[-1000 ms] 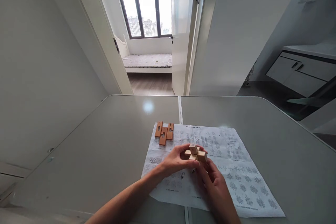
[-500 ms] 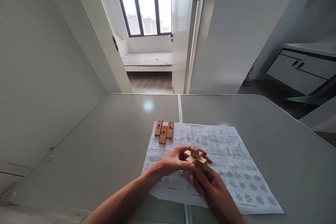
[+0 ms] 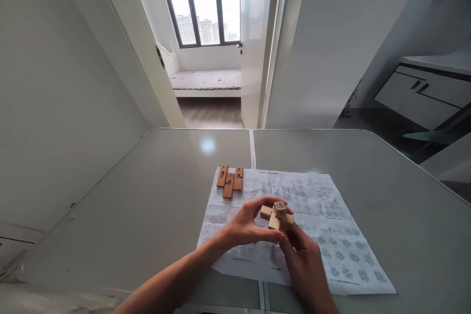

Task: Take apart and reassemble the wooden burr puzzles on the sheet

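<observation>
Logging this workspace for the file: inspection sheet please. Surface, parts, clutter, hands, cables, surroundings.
Surface: glossy grey table; white printed paper sheet lying on it.
Job's things: pale wooden interlocking block cluster, held above the sheet.
Clutter: three flat reddish-brown wooden pieces at the sheet's far left corner.
Grippers: left hand and right hand, fingers of both on the cluster.
Cables: nothing seen on the table.
Surroundings: open white door; white-framed bed and dark-framed window beyond; white cabinet at right.

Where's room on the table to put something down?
On the table, left or right of the paper sheet. The sheet's crowded: three brown pieces near its far-left corner, left hand and right hand above, holding wooden blocks.
</observation>
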The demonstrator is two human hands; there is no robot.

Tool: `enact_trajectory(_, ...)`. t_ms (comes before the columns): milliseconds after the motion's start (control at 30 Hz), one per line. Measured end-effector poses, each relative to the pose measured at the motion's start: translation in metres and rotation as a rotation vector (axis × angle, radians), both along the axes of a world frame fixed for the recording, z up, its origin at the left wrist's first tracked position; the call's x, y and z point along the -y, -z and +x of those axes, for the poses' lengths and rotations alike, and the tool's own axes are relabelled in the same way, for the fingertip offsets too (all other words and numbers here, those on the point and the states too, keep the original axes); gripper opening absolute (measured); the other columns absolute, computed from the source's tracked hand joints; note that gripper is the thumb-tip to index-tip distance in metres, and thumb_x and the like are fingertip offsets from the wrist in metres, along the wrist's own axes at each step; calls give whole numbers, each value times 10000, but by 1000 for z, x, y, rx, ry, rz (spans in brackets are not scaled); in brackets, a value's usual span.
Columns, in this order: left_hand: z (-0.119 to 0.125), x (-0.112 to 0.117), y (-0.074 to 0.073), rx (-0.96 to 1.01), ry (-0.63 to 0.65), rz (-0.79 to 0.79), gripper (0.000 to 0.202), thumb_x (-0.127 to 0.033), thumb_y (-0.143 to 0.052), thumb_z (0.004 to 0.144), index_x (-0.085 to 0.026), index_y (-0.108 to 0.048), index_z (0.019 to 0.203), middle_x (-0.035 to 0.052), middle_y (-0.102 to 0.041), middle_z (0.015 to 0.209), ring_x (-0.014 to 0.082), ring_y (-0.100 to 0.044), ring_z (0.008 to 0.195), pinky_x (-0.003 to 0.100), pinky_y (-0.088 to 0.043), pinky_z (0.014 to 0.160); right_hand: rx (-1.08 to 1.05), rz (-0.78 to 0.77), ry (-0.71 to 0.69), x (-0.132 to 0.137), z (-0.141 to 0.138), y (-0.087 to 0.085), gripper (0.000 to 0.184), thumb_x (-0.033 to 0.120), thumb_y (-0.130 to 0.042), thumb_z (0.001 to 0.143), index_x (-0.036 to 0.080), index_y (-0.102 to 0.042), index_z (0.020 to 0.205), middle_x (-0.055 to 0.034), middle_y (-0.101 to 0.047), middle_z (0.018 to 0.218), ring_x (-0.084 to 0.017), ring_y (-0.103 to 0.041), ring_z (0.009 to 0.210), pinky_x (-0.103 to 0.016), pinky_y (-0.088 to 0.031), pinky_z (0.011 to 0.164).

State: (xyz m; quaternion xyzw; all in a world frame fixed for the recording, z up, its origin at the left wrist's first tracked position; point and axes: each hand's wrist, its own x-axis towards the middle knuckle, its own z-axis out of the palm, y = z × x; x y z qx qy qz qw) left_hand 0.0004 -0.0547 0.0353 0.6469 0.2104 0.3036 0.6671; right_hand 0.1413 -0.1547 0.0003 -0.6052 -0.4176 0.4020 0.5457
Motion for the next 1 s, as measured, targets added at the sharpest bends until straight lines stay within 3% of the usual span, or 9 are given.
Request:
enact_trajectory(267,6,10,5,-40,-140,201,660,-350,-917,713,-225,-644,1300,110,-718,1223,285,-683,1083,372,-521,974,146,13,82,0,3,9,232,448,-658,845,220,-700,862,6,-627,606,-188,-542,545,-270,-445,538)
enact_trajectory(500,9,12,9,-65,-209,329,729,-363,-966,628,-224,-648,1269,105,-739,1220,308,-684,1134,421,-517,1031,283,134,184,5,3,19,246,401,-640,863,205,-734,979,-31,-746,743,-217,-691,625,-261,-521,539)
enact_trajectory(733,10,14,9,-38,-193,318,691,-375,-943,675,-238,-633,1276,85,-729,1223,286,-693,1107,419,-523,1028,343,195,171,3,4,13,242,383,-613,918,195,-752,978,-41,-761,747,-218,-732,641,-242,-546,509)
enact_trajectory(1000,11,16,5,-36,-178,275,653,-363,-931,697,-237,-629,1263,78,-721,1211,276,-690,1099,410,-523,1031,514,318,262,4,0,14,348,467,-589,971,164,-758,947,-90,-784,774,-195,-707,558,-231,-532,449)
